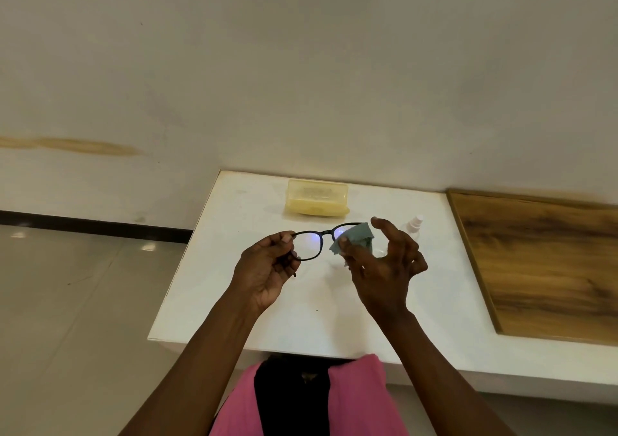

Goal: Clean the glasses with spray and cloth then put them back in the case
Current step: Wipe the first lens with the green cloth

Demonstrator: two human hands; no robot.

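Both hands busy: my left hand (267, 265) pinches the glasses (321, 240), right hand (384, 261) rubs cloth (354, 238) on one lens; next I'd wipe the other lens.

Plain indoor room (home or office, unclear): white table (301, 318), tiled floor (67, 301).

Glossy black plastic glasses (317, 240), soft matt cloth (356, 238), translucent plastic case (317, 198) (yellowish), smooth white table (234, 268).
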